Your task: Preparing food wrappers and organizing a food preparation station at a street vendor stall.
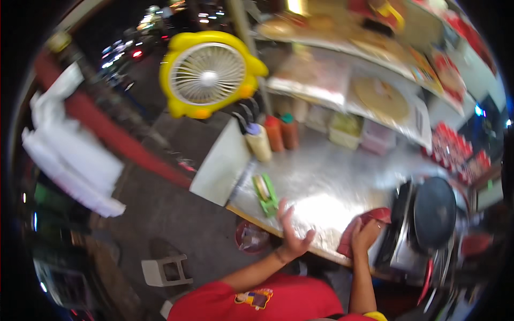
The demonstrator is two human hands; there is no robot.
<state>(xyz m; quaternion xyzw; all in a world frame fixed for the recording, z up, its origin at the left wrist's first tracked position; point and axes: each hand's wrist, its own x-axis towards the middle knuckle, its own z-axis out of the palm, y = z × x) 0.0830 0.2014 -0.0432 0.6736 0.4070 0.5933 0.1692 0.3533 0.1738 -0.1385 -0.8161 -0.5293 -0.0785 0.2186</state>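
Observation:
My left hand [295,236] is raised over the front edge of the steel-topped counter [321,164]. Its fingers are spread and hold nothing. A green tape dispenser [266,196] with a roll of tape stands just beyond it. My right hand [365,236] grips a dark red cloth [374,216], which lies bunched on the counter under and beside the fingers. To the right of that hand is a black stove [391,232] with a round dark pan [435,212] on it.
Squeeze bottles [274,132] stand at the counter's back left, near a yellow fan [209,74]. Plastic tubs [345,130] sit beneath a shelf [305,84] of wrapped goods. Below the left edge are a waste bin [245,240] and a white stool [160,272].

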